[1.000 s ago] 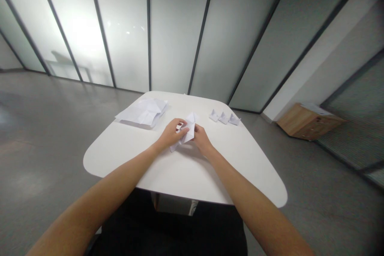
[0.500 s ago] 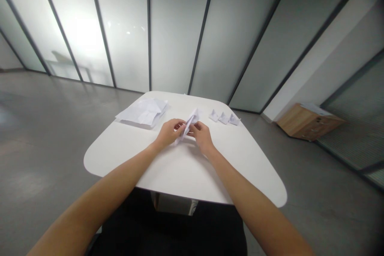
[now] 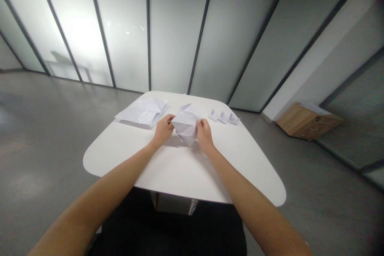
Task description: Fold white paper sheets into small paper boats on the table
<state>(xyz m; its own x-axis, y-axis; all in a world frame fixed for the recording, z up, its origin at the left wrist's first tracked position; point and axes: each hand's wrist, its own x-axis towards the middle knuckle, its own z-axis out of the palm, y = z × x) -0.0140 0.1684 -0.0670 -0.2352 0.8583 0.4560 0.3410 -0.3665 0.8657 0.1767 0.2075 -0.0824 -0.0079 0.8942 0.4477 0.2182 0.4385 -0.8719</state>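
A white sheet of paper with crossing crease lines is held up between my two hands, over the middle of the white table. My left hand pinches its left edge, and my right hand grips the right edge with the thumb on the near face. The sheet is spread wide and tilted toward me. Its far side is hidden.
Creased white sheets lie piled at the table's back left. At the back right stand three small folded paper pieces in a row. A wooden cabinet is on the floor to the right, and frosted glass panels rise behind the table.
The paper was folded narrow and seen nearly edge-on; now it is opened out with its creased face toward me. My hands have moved apart to its two sides.
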